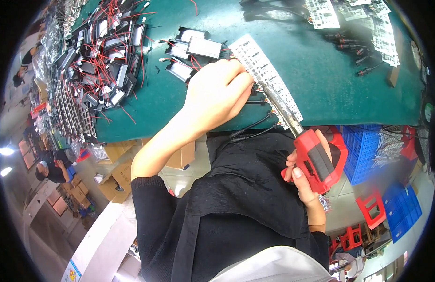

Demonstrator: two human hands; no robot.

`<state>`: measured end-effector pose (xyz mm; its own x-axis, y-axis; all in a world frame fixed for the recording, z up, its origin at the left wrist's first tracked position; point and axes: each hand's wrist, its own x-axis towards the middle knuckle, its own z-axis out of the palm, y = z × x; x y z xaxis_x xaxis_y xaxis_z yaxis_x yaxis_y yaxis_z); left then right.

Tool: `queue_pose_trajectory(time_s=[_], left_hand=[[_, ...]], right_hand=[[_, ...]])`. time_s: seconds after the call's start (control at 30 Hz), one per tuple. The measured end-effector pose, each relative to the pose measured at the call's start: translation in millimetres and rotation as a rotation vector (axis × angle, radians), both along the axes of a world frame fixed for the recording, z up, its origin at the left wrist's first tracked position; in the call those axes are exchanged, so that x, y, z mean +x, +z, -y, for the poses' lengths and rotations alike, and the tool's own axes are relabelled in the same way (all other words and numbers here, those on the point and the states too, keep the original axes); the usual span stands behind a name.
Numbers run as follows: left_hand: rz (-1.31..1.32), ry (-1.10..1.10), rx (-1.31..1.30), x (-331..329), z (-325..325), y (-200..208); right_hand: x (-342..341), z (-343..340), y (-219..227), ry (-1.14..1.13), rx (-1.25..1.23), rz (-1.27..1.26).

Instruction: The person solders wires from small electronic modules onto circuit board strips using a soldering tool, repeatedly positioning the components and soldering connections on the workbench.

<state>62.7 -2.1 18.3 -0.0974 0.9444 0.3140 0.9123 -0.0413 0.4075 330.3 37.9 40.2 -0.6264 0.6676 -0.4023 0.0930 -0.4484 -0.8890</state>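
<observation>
green worktable [321, 70], blue crates [363, 150], red stools [370, 209], cardboard boxes [116, 183]
</observation>
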Motion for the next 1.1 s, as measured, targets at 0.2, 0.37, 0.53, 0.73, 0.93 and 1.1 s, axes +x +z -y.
queue_pose_trajectory(time_s=[0.2, 0.37, 0.53, 0.73, 0.93, 1.1], left_hand=[[-0.009, -0.016, -0.019, 0.4, 0.8, 1.6], [-0.025, -0.034, -0.04, -0.3, -0.6, 1.0], [-0.048, -0.054, -0.04, -4.6, -1.7, 1.8], [-0.053, -0.047, -0.086, -7.3, 1.2, 9.9], [0.031, -0.091, -0.097, -10.4, 7.2, 15.5], [-0.372, -0.046, -0.127, -110.2, 34.9, 50.6]], right_hand=[[0.9, 0.2, -0.6, 0.015, 0.031, 0.023], [1.0, -1.5, -1.3, 0.019, 0.077, 0.017], [4.4, -1.9, 10.4, -0.008, -0.066, 0.014], [2.9, -0.3, 10.9, -0.077, -0.098, -0.06], [-2.0, 2.5, 7.4, -0.145, 0.095, -0.092], [7.0, -5.3, 3.8, -0.19, 0.182, -0.137]])
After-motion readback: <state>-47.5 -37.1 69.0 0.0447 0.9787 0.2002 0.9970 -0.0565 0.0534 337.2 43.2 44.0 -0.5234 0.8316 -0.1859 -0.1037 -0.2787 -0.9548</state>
